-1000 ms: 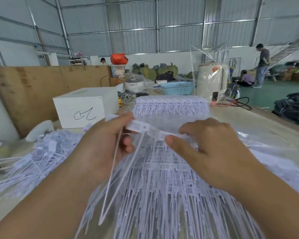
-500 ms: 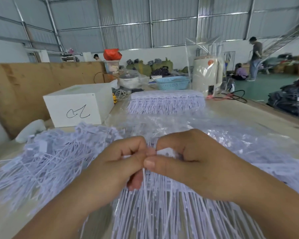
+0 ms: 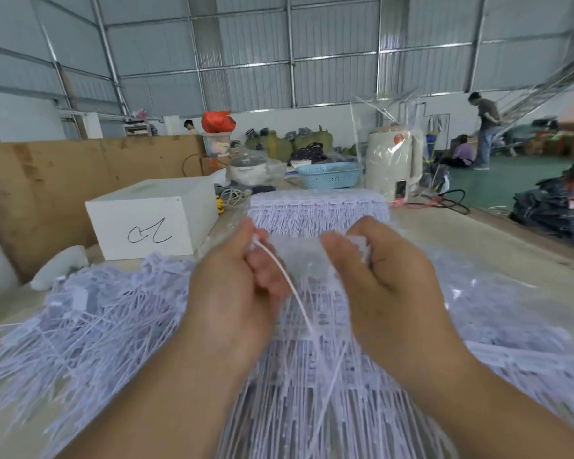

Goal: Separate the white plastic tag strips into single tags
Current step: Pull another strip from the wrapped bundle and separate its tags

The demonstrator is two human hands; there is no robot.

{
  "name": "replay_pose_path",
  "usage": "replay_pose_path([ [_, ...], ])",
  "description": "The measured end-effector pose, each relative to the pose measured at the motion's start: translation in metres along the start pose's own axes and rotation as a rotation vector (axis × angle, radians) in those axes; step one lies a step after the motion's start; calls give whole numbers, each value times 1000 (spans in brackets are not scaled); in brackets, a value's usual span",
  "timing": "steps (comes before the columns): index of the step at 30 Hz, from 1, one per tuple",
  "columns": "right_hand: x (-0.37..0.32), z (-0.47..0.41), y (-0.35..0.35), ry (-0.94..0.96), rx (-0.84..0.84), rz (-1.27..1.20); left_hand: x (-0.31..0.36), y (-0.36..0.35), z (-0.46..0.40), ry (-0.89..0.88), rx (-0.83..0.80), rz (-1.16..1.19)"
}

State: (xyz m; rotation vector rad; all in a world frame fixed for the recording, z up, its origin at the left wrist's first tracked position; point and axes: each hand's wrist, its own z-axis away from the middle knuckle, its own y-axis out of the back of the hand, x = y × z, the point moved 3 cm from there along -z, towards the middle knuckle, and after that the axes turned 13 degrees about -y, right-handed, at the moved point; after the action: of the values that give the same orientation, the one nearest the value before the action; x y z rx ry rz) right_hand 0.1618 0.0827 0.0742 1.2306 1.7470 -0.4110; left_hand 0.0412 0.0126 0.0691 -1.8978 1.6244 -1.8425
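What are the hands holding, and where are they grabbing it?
The left hand pinches a single white tag by its head end; its tail hangs down. The right hand grips the tag strip at its top edge.

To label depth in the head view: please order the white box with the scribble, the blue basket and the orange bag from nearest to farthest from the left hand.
From the left hand:
1. white box, just left and behind.
2. blue basket, farther back, to the right.
3. orange bag, farthest, up by the back wall.

- Bright, even daylight; soft shadows.
- Wide-angle bend at edges, wall point(image 3: 279, 61) beams curve.
- Motion blur on hands point(image 3: 239, 286), tags point(image 3: 80, 326) at left; far right smeared.
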Motion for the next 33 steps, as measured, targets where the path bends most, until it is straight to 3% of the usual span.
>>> replay_pose_path([
  [4,2,-3,8,-86,-86,-167,-5,14,1,32,-91,-199],
  [7,2,6,-6,-74,-295,-116,-19,16,16,63,-259,-323],
  [9,3,11,-14,-88,-364,-4,-20,15,17,22,-287,-346],
  [16,14,12,-20,-137,-358,133,-19,15,18,-50,-287,-396],
  [23,13,10,-17,-95,-354,67,-23,15,17,88,-252,-244],
  [28,15,4,-10,-72,-330,-60,-15,19,10,13,-198,-282],
  [33,18,0,-9,-57,-269,-47,-13,18,15,-138,-285,-446],
])
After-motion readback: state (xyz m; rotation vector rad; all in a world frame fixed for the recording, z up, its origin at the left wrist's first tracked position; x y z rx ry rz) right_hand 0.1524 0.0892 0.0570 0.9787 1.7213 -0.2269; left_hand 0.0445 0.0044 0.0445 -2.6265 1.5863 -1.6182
